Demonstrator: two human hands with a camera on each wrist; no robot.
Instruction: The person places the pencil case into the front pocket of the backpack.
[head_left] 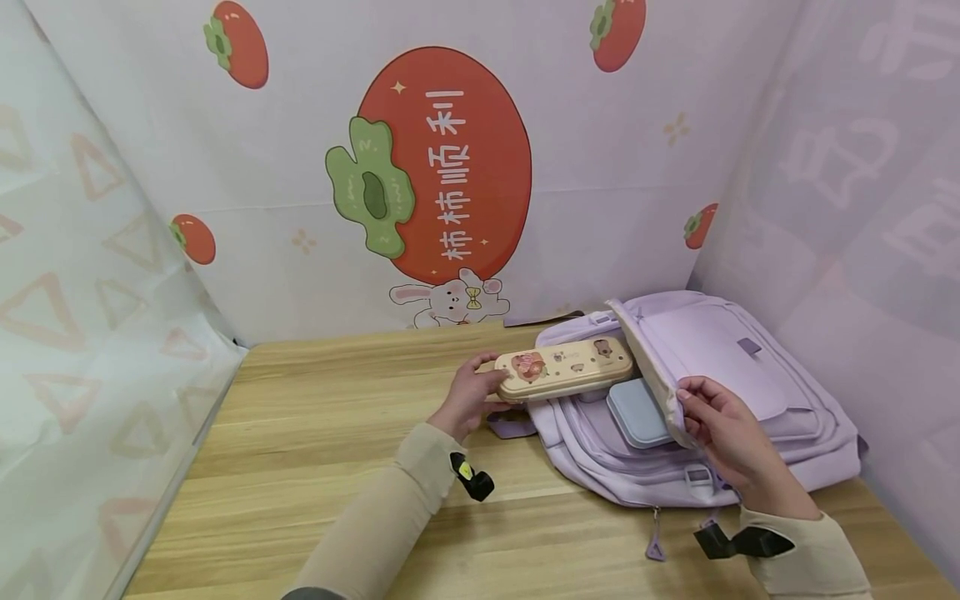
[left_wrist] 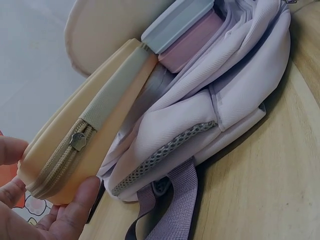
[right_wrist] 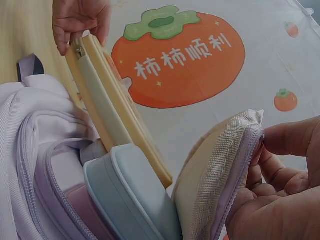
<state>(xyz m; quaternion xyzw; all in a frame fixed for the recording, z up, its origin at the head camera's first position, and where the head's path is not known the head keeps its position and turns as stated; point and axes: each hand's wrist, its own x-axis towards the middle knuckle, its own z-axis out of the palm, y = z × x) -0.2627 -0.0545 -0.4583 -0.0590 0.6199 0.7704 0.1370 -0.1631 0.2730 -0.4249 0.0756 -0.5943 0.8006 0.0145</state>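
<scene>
A yellow zippered pencil case [head_left: 570,369] with cartoon pictures on its lid is gripped at its left end by my left hand [head_left: 474,390]. Its far end lies at the mouth of a lilac backpack [head_left: 720,333]. My right hand [head_left: 723,425] pinches the zippered edge of the backpack's flap [right_wrist: 225,175], which is lifted away from the opening. Inside sits a light blue case [right_wrist: 132,195], with a pink case [left_wrist: 192,42] against it in the left wrist view. In the left wrist view, the left thumb and fingers [left_wrist: 82,205] lie around the pencil case's zipper end.
The backpack lies on a wooden table [head_left: 315,433], near the right wall. A purple strap [left_wrist: 175,200] sticks out from its left side. A zipper pull [head_left: 656,546] hangs at its front. Behind stands a white cloth backdrop [head_left: 300,167] printed with persimmons.
</scene>
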